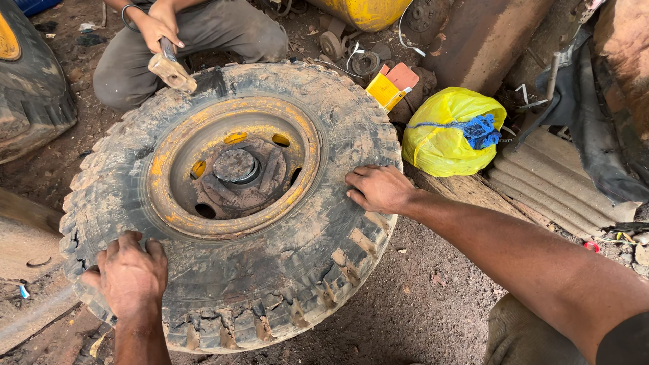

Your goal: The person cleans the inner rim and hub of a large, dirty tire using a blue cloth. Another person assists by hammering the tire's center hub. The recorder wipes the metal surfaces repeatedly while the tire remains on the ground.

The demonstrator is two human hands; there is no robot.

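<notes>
Item: large mud-caked black rubber tyre on a rusty yellow steel rim (230,196), lying flat on the dirt floor. Step judged: steadying it while a co-worker's hand (157,28) rests a wooden-handled hammer (172,69) on the sidewall. Left hand (128,276): fingers curled over the near tread. Right hand (378,189): arm outstretched, fingers together, flat on the sidewall; neither clamped. Next: firm bracing.

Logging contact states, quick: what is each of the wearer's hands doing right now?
Left hand: open, fingers curled over the muddy tyre's near edge.
Right hand: open, palm flat on the tyre's sidewall, holding nothing.
</notes>
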